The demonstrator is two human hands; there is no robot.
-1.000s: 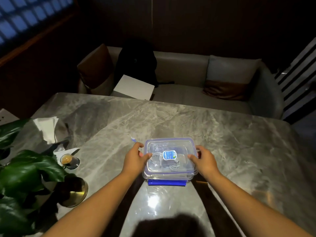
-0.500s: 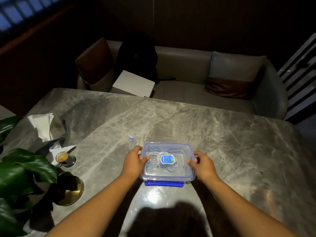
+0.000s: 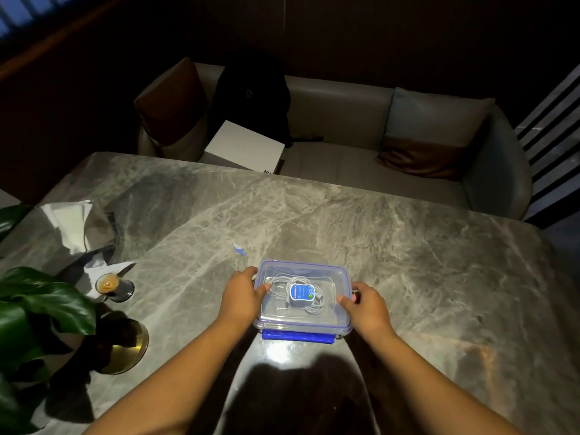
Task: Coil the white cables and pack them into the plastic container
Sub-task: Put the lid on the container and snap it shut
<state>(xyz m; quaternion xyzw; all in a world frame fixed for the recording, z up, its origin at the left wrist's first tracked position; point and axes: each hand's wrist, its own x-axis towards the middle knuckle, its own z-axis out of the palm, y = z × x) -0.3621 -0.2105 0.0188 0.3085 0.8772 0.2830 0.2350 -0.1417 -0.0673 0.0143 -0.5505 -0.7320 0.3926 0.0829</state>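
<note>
Plastic container [image 3: 303, 318] lidded, cables [image 3: 296, 296] inside, both hands gripping ends.

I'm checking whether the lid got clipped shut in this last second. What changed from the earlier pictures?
Almost nothing. Left hand and right hand stay at the container's sides, lid on, white cables inside. The blue front clip still sticks out.

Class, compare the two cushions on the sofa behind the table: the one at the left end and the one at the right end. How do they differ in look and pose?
The left cushion is mostly brown with a paler lower part; the right cushion is mostly grey-blue with a brown lower band. The left cushion stands tall and narrow, tilted into the sofa's corner; the right cushion lies wider, leaning against the backrest. Both are two-toned and rest on the seat.
</note>
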